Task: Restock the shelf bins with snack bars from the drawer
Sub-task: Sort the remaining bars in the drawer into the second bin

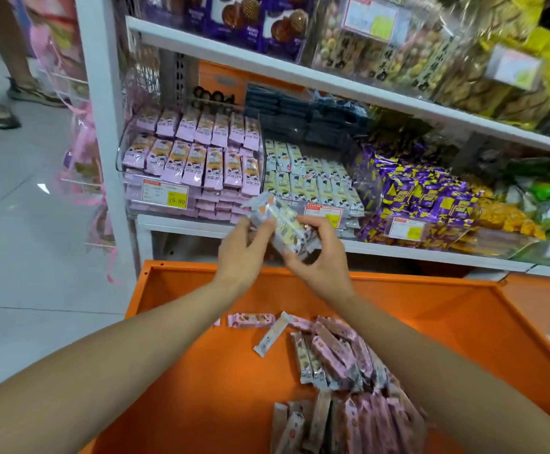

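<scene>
Found a white shelf (267,65) across the upper view, loaded with snacks. Noted below it an orange drawer (201,371), pulled open, with a loose heap of pink-wrapped and pale-wrapped snack bars (339,358) toward its right side. Recorded two clear bins on the lower shelf: a left bin (121,158) filled with pink bars, and just beside it a middle bin (360,204) stocked with pale bars. Observed the left hand (244,253) and right hand (319,257) raised above the drawer's far edge, just in front of the middle bin, fingers of both curled round one bundle of pale bars (286,227). Judged the carry-and-place step, stock in hand, not yet binned. Calls next for lifting the bundle over the bin's front wall and setting it in line with the rows, clear of the price tag (316,211).
</scene>
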Available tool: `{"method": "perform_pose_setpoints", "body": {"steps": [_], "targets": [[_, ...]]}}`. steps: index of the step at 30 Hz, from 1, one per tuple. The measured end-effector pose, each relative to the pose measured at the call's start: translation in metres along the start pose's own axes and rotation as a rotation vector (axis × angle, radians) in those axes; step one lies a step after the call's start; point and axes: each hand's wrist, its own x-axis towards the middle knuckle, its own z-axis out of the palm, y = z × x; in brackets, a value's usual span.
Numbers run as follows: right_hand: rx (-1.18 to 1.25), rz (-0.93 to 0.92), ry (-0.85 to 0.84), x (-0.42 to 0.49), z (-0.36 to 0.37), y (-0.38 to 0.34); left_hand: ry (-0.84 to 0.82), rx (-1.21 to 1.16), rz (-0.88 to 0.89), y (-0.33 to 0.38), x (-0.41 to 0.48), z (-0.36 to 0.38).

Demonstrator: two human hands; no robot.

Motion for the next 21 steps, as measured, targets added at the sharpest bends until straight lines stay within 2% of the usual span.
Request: {"method": "perform_pose_setpoints", "body": {"steps": [4, 6, 9, 12, 21], "targets": [[-0.037, 0.112, 0.171, 0.047, -0.024, -0.002, 0.221, 0.537, 0.618, 0.022, 0.034, -0.019], [-0.083, 0.216, 0.252, 0.071, -0.032, 0.001, 0.232, 0.804, 0.749, 0.027, 0.058, -0.023], [-0.176, 0.3, 0.329, 0.104, -0.04, 0.012, 0.007, 1.106, 0.656, 0.031, 0.085, -0.02], [-0.279, 0.347, 0.291, 0.131, -0.041, 0.027, -0.124, 1.25, 0.543, 0.017, 0.102, -0.015], [-0.439, 0.461, 0.121, 0.191, -0.019, 0.069, 0.045, 1.2, 0.677, -0.012, 0.112, -0.008]]}}
